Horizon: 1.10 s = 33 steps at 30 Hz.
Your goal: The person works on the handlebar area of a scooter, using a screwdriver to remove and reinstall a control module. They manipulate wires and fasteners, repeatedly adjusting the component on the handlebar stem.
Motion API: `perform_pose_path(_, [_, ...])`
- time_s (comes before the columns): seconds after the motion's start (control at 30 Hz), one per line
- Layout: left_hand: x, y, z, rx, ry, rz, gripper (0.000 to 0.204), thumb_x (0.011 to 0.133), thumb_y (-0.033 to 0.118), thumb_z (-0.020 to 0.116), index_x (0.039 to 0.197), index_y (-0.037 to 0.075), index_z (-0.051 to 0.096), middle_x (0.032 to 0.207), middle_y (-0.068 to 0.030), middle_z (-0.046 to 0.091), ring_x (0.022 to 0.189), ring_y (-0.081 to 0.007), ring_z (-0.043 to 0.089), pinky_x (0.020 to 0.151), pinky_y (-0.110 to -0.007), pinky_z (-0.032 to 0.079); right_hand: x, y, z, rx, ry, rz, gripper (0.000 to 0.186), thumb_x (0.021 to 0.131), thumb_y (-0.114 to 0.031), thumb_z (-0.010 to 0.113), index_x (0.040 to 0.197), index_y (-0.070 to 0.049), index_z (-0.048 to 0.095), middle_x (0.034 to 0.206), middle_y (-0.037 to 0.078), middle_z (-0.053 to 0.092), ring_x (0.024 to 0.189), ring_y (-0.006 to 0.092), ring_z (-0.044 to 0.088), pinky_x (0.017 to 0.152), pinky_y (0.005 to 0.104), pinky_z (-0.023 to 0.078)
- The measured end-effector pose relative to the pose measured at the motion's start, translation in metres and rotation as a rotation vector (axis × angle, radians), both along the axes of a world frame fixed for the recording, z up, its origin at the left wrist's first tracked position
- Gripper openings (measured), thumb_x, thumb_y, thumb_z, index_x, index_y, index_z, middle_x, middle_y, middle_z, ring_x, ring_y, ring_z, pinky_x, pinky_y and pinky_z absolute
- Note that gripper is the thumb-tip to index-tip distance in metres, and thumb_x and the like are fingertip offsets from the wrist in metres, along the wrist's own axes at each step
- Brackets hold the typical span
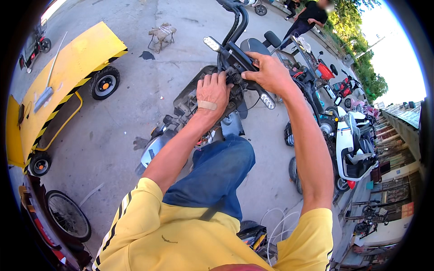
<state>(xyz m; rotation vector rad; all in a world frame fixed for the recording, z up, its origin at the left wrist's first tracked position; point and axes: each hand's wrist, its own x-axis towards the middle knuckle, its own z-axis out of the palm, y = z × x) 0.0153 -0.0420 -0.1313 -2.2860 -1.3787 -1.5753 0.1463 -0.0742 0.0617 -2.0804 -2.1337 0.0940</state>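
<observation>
A partly stripped scooter stands before me, with dark inner parts and loose wires showing. Across it runs a black light bar (pixel 238 53), with a clear turn signal (pixel 211 44) at its upper left end and another turn signal (pixel 267 100) at its lower right. My right hand (pixel 270 74) is closed round the bar's right side, thumb below and fingers over it. My left hand (pixel 212 95), a plaster across its back, reaches into the dark parts left of the bar. Its fingers are bent and close together; their tips, and whatever they pinch, are hidden.
A yellow flatbed cart (pixel 74 58) with a broom (pixel 44 98) on it stands at the left. A small stool (pixel 162 35) is beyond. Parked scooters, one a white scooter (pixel 350 144), line the right. A person (pixel 312 17) stands at the far right.
</observation>
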Motion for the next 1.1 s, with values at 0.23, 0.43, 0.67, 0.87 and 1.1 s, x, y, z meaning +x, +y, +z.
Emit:
perform_pose_path(0.23, [-0.005,0.002,-0.005,0.169,-0.083,-0.163,0.02,0.09,0.013,0.073,0.109,0.008,0.069,0.098,-0.0064,0.065,0.088,-0.0251,0.064,0.075,-0.039,0.048,0.003,0.001,-0.004,-0.041,0.075,-0.016,0.073,0.082,-0.045,0.084,0.145,-0.012,0.065,0.127,0.019,0.075,0.119,0.0345,0.072,0.102,0.0427,0.055])
perform_pose_path(0.43, [-0.007,0.007,-0.005,0.213,0.026,-0.117,0.017,0.085,0.012,0.073,0.102,0.009,0.07,0.093,-0.0045,0.063,0.086,-0.0229,0.064,0.069,-0.038,0.049,-0.006,-0.005,-0.008,-0.054,0.103,-0.031,0.079,0.085,-0.047,0.08,0.149,-0.006,0.061,0.129,0.021,0.073,0.121,0.036,0.07,0.103,0.0423,0.053])
perform_pose_path(0.67, [-0.004,0.005,-0.001,-0.023,-0.263,-0.207,0.01,0.088,0.016,0.076,0.094,0.008,0.073,0.091,-0.0065,0.068,0.086,-0.0266,0.066,0.071,-0.041,0.053,-0.004,-0.007,-0.01,-0.086,0.181,-0.089,0.083,0.084,-0.046,0.08,0.149,-0.001,0.058,0.123,0.024,0.074,0.115,0.0349,0.072,0.1,0.0391,0.053])
perform_pose_path(0.87, [-0.001,0.01,0.003,-0.316,-0.472,-0.244,0.015,0.089,0.021,0.077,0.092,0.007,0.074,0.087,-0.009,0.07,0.085,-0.0309,0.067,0.074,-0.047,0.053,0.007,0.004,-0.012,-0.083,0.326,-0.071,0.079,0.087,-0.045,0.079,0.147,0.003,0.06,0.104,0.017,0.074,0.096,0.0236,0.07,0.087,0.0336,0.053])
perform_pose_path(1.1, [-0.015,0.008,0.025,-0.643,-0.443,-0.368,0.021,0.09,0.023,0.076,0.095,0.003,0.071,0.092,-0.015,0.072,0.093,-0.0345,0.07,0.082,-0.046,0.054,0.003,0.001,-0.005,-0.169,0.392,-0.035,0.077,0.09,-0.045,0.077,0.146,0.006,0.059,0.102,0.016,0.074,0.093,0.02,0.068,0.086,0.0331,0.053])
